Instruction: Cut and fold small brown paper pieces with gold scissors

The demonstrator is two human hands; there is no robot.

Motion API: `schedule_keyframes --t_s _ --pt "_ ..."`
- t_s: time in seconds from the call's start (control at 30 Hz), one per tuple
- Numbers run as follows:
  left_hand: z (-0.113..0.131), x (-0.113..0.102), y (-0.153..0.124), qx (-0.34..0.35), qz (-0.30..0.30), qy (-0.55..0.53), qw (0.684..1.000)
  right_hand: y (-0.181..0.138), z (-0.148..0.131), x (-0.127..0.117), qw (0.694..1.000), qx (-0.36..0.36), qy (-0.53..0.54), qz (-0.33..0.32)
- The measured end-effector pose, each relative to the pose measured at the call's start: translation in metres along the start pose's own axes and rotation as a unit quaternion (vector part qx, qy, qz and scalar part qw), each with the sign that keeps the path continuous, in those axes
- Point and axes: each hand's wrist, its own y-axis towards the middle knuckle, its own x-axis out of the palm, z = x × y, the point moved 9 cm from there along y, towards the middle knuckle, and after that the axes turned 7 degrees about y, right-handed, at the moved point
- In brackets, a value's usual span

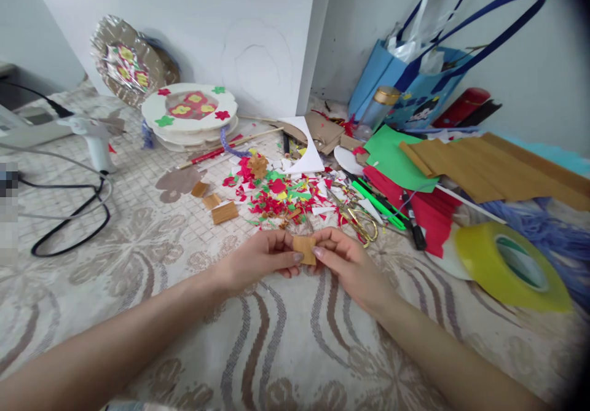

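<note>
Between both hands is a small golden-brown square of crepe paper (304, 250), held up over the tablecloth. My left hand (275, 253) pinches its left side between thumb and fingers. On the other side, my right hand (338, 256) grips the right edge in the same way. Beyond the left hand lie a few more brown paper pieces (225, 213). Just past the hands spreads a heap of red, green, yellow and white paper scraps (281, 199), with a brown paper flower (258, 166) on it. Gold-handled scissors (362, 223) rest at the heap's right side.
A roll of yellow tape (488, 263), a black marker (413, 227), red crepe paper (431, 214) and a brown crepe roll (498, 165) lie at right. A blue bag (415, 85) stands behind. At left are a decorated round box (157, 113), a white glue gun (94, 144) and cables.
</note>
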Motion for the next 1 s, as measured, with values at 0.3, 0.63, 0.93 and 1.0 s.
schedule_keyframes --t_s 0.3,0.63,0.93,1.0 --pt "-0.007 -0.002 0.001 -0.03 0.015 0.001 0.999 -0.002 -0.005 0.007 1.0 -0.011 -0.01 -0.023" --pt "-0.005 -0.004 -0.001 -0.021 0.029 -0.014 0.999 -0.003 -0.015 0.017 0.993 -0.067 -0.035 -0.088" --pt "0.001 -0.011 -0.001 0.016 0.049 0.009 0.999 -0.006 -0.017 0.018 0.989 -0.075 -0.091 -0.086" --pt "0.001 -0.014 0.0 0.014 0.058 0.014 0.998 -0.007 -0.019 0.017 0.984 -0.088 -0.133 -0.074"
